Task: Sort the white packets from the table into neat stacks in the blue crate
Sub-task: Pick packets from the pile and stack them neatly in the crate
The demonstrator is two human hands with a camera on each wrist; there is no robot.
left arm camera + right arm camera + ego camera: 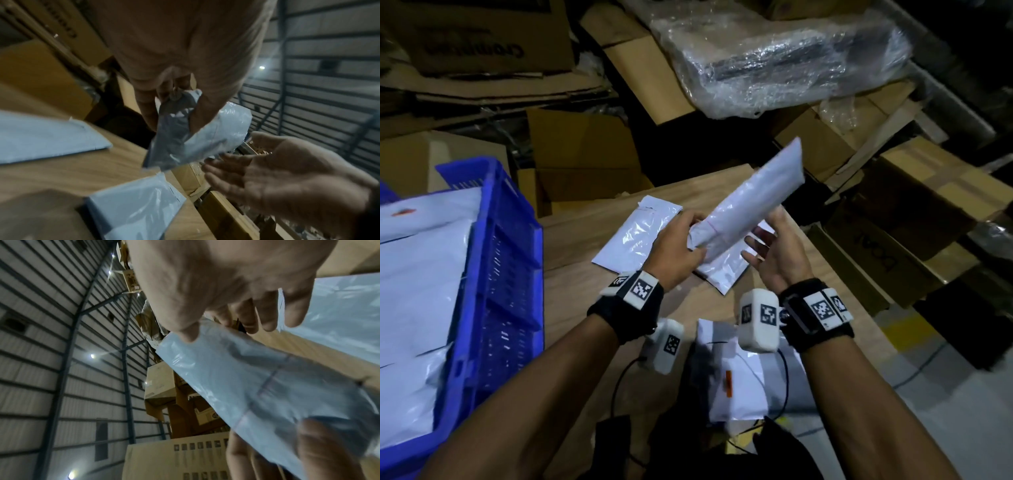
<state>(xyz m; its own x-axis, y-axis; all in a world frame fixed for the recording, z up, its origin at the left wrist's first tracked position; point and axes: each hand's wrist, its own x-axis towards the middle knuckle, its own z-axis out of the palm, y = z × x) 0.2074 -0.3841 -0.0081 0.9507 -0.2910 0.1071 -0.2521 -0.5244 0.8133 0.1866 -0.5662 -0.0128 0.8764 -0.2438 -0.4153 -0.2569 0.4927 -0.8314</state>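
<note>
My left hand (688,243) grips the near end of a long white packet (753,198), which points up and to the right above the wooden table (578,301). In the left wrist view its fingers (148,105) pinch the crumpled end of that packet (216,134). My right hand (770,250) is open beside it, palm up, and its thumb tip (189,335) touches the packet's edge (257,386). The blue crate (513,240) on the left holds stacked white packets (414,291). More packets lie flat on the table (637,233), (722,270), (743,380).
Cardboard boxes (582,147) crowd the space behind the table and to the right (914,212). A bubble-wrapped bundle (774,58) lies on top of them at the back. A black cable (619,377) crosses the near table. The table's right edge runs close to my right wrist.
</note>
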